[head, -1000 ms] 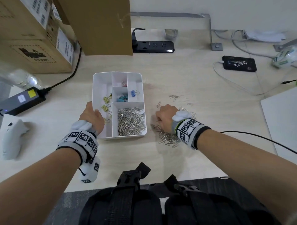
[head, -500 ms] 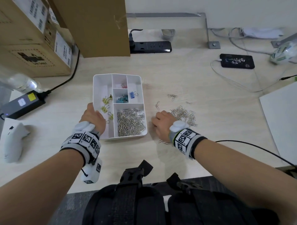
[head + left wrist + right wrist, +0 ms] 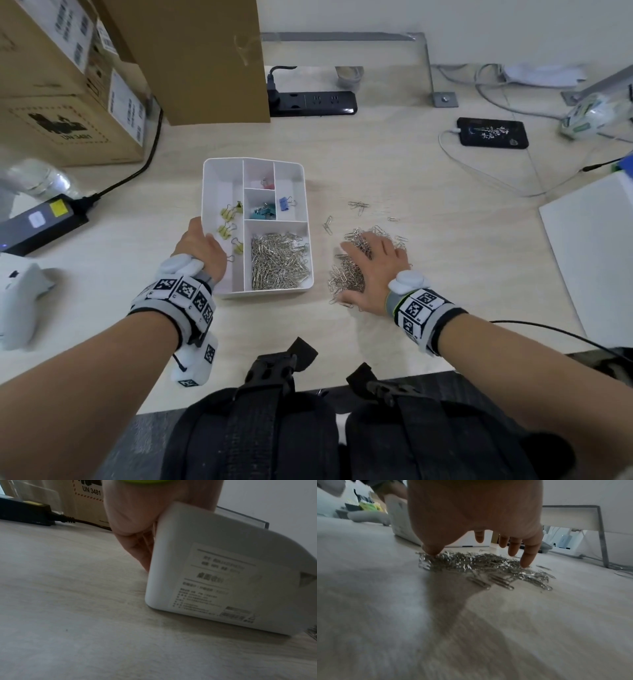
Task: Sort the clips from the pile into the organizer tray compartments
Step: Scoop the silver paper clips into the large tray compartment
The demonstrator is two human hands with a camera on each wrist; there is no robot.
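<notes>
The white organizer tray (image 3: 219, 178) holds yellow binder clips (image 3: 227, 226), a pink clip (image 3: 268, 185), teal clips (image 3: 263, 213), a blue clip (image 3: 286, 204) and many silver paper clips (image 3: 279, 263). My left hand (image 3: 202, 246) grips the tray's left wall. In the left wrist view the left hand (image 3: 137, 520) holds the tray (image 3: 223, 574) tipped up off the table. My right hand (image 3: 376, 269) lies spread over the pile of silver paper clips (image 3: 344, 281) just right of the tray. In the right wrist view its straight fingertips (image 3: 526, 561) touch the pile (image 3: 479, 563).
A few loose paper clips (image 3: 358, 205) lie beyond the pile. Cardboard boxes (image 3: 68, 85) stand at the back left, with a black power strip (image 3: 311, 102) and a phone (image 3: 491, 132) on a cable behind. A white board (image 3: 596, 257) lies right. A black adapter (image 3: 41, 222) lies left.
My right hand, curled close beside the tray before, has moved a little right and spread its fingers over the paper clip pile. My left hand has stayed on the tray's left wall.
</notes>
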